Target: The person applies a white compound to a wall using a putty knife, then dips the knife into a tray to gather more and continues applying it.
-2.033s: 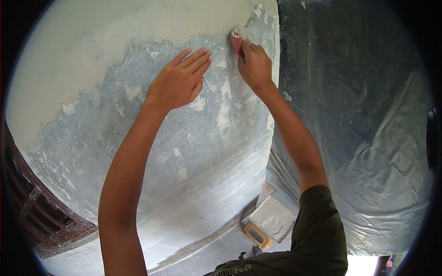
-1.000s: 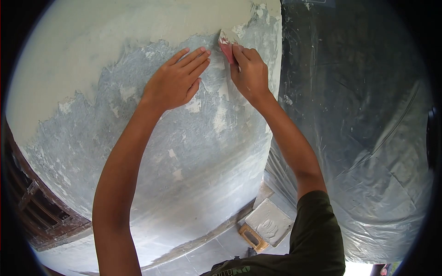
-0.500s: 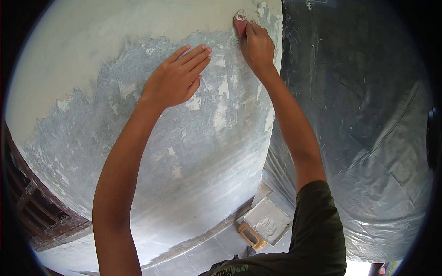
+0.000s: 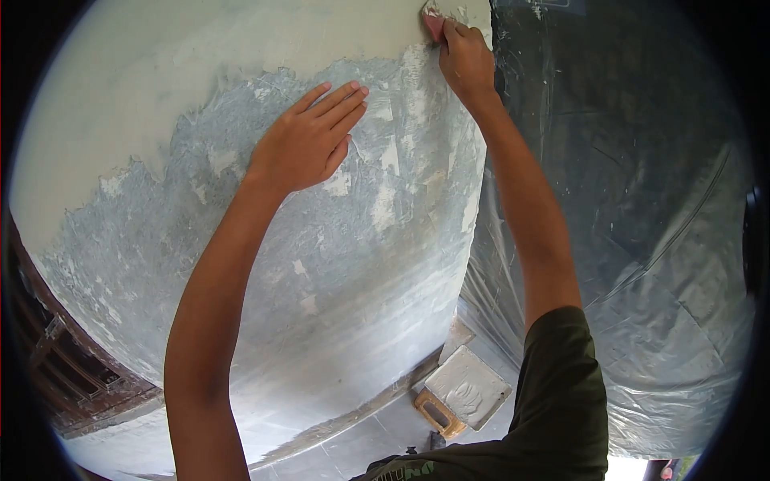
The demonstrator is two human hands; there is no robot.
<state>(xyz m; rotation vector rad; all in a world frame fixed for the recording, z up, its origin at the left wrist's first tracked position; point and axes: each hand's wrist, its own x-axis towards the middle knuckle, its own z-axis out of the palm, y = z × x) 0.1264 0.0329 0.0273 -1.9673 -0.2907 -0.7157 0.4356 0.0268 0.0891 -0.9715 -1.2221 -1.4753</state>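
A grey wall (image 4: 337, 272), patched with white filler, fills the middle of the view; its upper part carries a smooth cream coat. My left hand (image 4: 305, 140) lies flat against the bare grey area, fingers stretched out toward the upper right. Up near the wall's right edge, my right hand (image 4: 468, 64) grips a small reddish putty knife (image 4: 434, 28) with white paste on its blade. The knife is at the wall, by the border of the cream coat. My fingers partly hide its handle.
Dark plastic sheeting (image 4: 626, 216) hangs along the right edge of the wall. On the tiled floor below, a plastering trowel with a wooden handle (image 4: 439, 413) bears white paste (image 4: 468, 389). A brown window frame with bars (image 4: 80, 361) stands at lower left.
My right hand has moved up and right with the putty knife, and fresh white paste shows below it. My left hand has stayed nearly in place.
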